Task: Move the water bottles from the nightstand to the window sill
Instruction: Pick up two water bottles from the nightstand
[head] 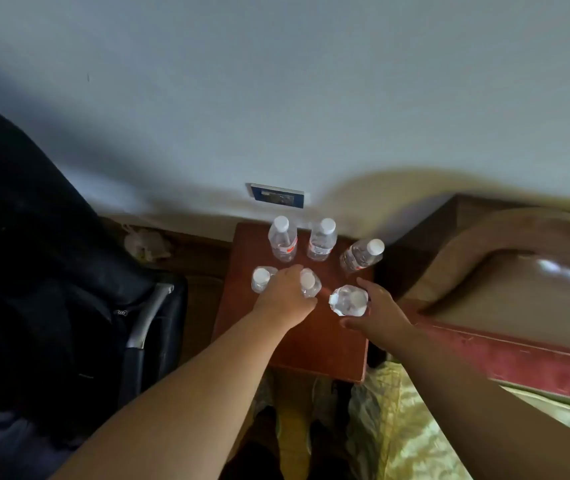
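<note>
Several clear water bottles with white caps stand on a red-brown nightstand. Three form the back row: one, one and one at the right edge. In the front row, my left hand curls round the middle bottle, with another bottle just left of it. My right hand wraps round the front right bottle. The lower parts of both held bottles are hidden by my fingers.
A black office chair with a metal armrest stands close on the left. A bed with a red frame and a pale cover lies on the right. The wall behind carries a socket plate. My feet show below the nightstand.
</note>
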